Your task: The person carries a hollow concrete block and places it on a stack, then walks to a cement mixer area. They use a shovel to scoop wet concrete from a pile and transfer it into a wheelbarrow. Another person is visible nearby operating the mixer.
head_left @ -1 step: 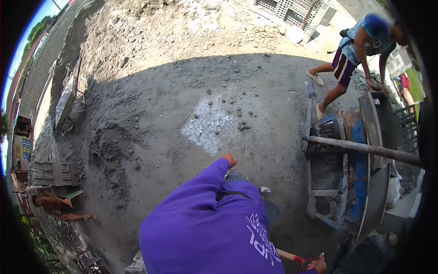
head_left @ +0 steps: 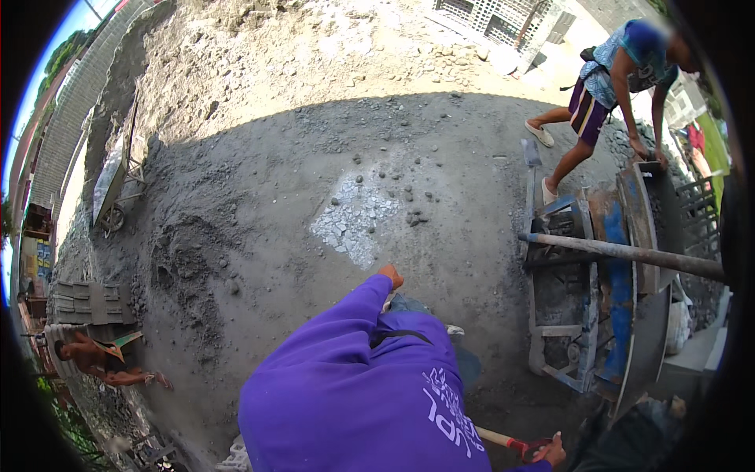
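Observation:
My left hand (head_left: 391,274) is closed in a fist at the end of my outstretched purple sleeve, just in front of my knee. Nothing shows sticking out of it. At the lower right, my right hand (head_left: 553,450) is closed round the red D-shaped grip of a shovel handle (head_left: 497,438). Its wooden shaft runs left behind my purple shirt, and the blade is out of sight. Beyond my left fist, a patch of pale, cracked, flaky material (head_left: 354,220) lies on the grey ground with several small dark lumps around it.
To my right stands a blue, rusty metal machine frame (head_left: 586,295) with a long pole (head_left: 621,253) across it. A co-worker (head_left: 609,86) bends over its far end. Left are a gravel heap (head_left: 189,256), a wheelbarrow (head_left: 116,189), stacked blocks (head_left: 90,301) and another person (head_left: 98,358).
The view has shifted very slightly. The co-worker at the right leans a little lower over the machine. My hands keep their places.

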Demonstrator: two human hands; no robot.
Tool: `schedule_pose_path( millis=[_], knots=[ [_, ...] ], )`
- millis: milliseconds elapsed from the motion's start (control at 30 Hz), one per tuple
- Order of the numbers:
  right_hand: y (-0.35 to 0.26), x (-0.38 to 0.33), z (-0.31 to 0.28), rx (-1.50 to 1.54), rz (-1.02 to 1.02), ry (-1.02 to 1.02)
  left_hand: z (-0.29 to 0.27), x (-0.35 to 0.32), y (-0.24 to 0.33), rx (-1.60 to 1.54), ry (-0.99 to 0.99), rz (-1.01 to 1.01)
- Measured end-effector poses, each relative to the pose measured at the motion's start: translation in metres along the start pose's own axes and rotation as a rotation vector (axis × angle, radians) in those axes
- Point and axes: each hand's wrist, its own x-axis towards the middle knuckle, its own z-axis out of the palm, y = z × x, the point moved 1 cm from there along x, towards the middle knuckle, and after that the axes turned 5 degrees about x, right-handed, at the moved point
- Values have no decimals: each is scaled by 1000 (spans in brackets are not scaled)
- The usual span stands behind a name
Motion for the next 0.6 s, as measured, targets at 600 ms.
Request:
schedule_pose_path(
  millis=[600],
  knots=[
    [112, -35, -65, 741, 135, 131, 57, -56, 156, -121, -324, 73]
  ],
)
